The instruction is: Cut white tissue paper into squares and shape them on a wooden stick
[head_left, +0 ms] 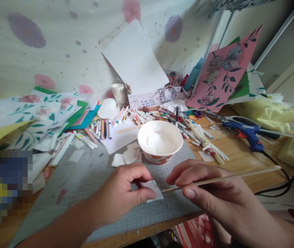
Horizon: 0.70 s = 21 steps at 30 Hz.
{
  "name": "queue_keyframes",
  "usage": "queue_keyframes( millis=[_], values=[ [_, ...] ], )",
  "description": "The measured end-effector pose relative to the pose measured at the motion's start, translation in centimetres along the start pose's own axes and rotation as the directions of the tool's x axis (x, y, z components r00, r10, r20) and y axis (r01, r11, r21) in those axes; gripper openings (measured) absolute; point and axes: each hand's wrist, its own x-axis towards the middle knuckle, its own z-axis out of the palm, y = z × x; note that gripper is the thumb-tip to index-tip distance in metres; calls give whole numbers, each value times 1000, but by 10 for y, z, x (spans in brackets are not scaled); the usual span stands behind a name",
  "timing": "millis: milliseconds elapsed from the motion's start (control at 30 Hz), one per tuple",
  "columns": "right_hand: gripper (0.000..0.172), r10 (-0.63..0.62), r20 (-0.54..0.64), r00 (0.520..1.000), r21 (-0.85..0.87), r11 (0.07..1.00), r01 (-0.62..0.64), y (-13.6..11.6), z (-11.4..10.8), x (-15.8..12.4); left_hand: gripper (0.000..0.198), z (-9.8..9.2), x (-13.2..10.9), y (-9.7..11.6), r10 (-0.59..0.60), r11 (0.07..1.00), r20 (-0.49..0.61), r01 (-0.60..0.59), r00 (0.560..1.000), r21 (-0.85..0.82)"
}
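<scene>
My left hand (122, 193) pinches a small white paper piece (154, 190) between thumb and fingers, just above the grey cutting mat (85, 179). My right hand (209, 193) grips a thin wooden stick (227, 177) whose tip points at the paper piece. Right behind both hands stands a paper bowl (159, 144) filled with white paste. Several small white paper pieces (126, 157) lie on the mat to the bowl's left.
Many marker pens (105, 129) lie scattered behind the mat. A blue glue gun (245, 132) and its cable sit on the right, with scissors (229, 119) behind it. A pink flower card (224, 72) leans at the back right, paper cups (118, 93) at the back centre, and patterned sheets (33, 113) on the left.
</scene>
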Motion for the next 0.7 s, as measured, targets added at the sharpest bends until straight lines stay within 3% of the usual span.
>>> queue_keyframes(
  millis=[200, 367, 433, 567, 700],
  values=[
    [18, -7, 31, 999, 41, 999, 6, 3, 9, 3, 23, -2, -1, -1, 153, 975, 7, -152, 988, 162],
    [20, -117, 37, 992, -45, 992, 119, 3, 15, 8, 9, 0, 0, 0, 212, 968, 23, -213, 977, 133],
    [21, -156, 23, 987, -55, 986, 157, 4, 17, 10, 10, 0, -1, 0, 166, 981, 48, -170, 985, 94],
    [20, -183, -17, 983, -57, 982, 182, 3, 16, 11, 13, -2, -4, -1, -20, 998, 67, 24, 998, -58],
    [22, -151, -9, 989, -44, 988, 150, 2, 12, 9, 14, -4, -7, -1, -34, 980, 77, 48, 996, -191]
  ],
)
